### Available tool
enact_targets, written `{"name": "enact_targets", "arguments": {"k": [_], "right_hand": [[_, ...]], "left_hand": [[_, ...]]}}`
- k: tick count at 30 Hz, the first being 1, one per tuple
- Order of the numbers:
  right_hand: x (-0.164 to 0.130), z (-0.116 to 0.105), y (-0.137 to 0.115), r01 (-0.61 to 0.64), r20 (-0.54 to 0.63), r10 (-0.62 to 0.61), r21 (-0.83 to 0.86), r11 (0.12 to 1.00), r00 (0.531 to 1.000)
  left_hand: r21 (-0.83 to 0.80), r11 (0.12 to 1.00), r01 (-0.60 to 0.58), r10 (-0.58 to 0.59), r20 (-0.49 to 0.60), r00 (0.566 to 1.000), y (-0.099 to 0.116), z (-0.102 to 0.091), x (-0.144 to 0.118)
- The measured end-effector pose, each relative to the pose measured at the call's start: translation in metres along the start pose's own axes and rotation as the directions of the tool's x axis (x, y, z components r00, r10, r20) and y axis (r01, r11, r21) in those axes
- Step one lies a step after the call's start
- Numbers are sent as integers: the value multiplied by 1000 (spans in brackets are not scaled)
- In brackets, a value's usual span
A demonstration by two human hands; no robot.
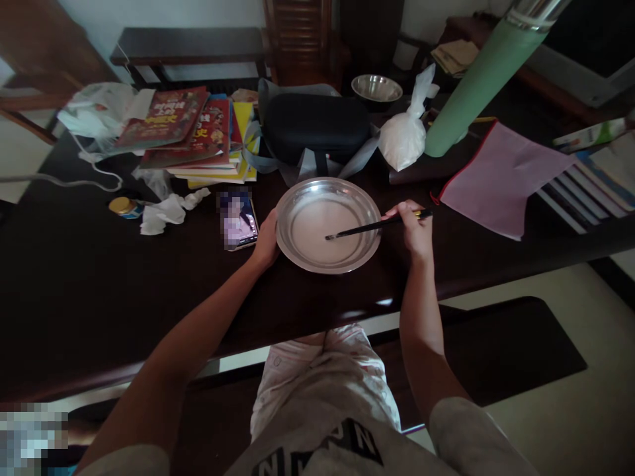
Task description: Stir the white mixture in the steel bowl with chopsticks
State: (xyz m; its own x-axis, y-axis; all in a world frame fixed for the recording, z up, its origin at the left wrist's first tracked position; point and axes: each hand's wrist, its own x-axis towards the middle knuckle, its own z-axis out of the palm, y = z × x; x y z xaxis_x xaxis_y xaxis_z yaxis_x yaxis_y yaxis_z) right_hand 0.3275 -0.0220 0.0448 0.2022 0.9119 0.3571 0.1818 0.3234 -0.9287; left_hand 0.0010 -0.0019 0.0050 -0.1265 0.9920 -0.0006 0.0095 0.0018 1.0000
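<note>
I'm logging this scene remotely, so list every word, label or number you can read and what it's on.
"N", "N": large white letters on the person's shirt, partly folded away, so no whole word reads.
Book covers: printed titles, too blurred to read.
Phone screen: blurred out, nothing legible.
Small jar: label too small to read.
Metal plate, chopsticks: no markings visible.

One steel plate, one small steel bowl far behind, one phone, one tied white bag, two hands.
</note>
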Motion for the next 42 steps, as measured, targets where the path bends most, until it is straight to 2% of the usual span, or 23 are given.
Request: {"name": "enact_targets", "arguments": {"k": [3, 5, 8, 13, 18, 20, 23, 25, 28, 29, 34, 39, 42], "right_hand": [[0, 1, 0, 17, 76, -15, -26, 1000, 997], [0, 1, 0, 28, 21, -28, -15, 1000, 999], [1, 1, 0, 6, -66, -5, 17, 1000, 998], [1, 2, 1, 9, 49, -8, -17, 1000, 999], [2, 1, 3, 9, -90, -9, 0, 1000, 996], [1, 1, 2, 0, -56, 0, -3, 1000, 998], [1, 2, -1, 11, 64, -9, -33, 999, 998], [1, 2, 0, 22, 41, -21, -30, 999, 999], [2, 1, 2, 16, -84, -15, 3, 1000, 996], [2, 1, 3, 8, -91, -8, 9, 1000, 996], [1, 2, 3, 16, 68, -14, -27, 1000, 998], [2, 0, 5, 19, -82, -19, 3, 1000, 996], [1, 1, 4, 7, -8, -7, 4, 1000, 1000]], "left_hand": [[-70, 997, 24, -23, 12, 1000, -2, 3, 1], [-78, 996, 34, -34, -1, 999, -1, 4, 1], [24, 1000, 11, -11, -27, 1000, 5, 3, -1], [100, 995, -17, 16, 6, 1000, 11, -1, -4], [46, 999, -26, 26, 7, 1000, 0, -2, 1], [16, 1000, -18, 18, 0, 1000, -4, -1, 3], [-4, 1000, 10, -10, -10, 1000, -3, 0, 2], [-1, 1000, 6, -6, -3, 1000, -1, 0, 1], [28, 999, -28, 29, -4, 1000, 2, 0, 0], [29, 999, -29, 29, -12, 1000, 2, 0, 0], [29, 999, -19, 19, -1, 1000, 2, 0, 1], [5, 1000, 2, -2, -15, 1000, 0, 0, 2], [38, 999, -14, 15, -18, 1000, 3, 0, 0]]}}
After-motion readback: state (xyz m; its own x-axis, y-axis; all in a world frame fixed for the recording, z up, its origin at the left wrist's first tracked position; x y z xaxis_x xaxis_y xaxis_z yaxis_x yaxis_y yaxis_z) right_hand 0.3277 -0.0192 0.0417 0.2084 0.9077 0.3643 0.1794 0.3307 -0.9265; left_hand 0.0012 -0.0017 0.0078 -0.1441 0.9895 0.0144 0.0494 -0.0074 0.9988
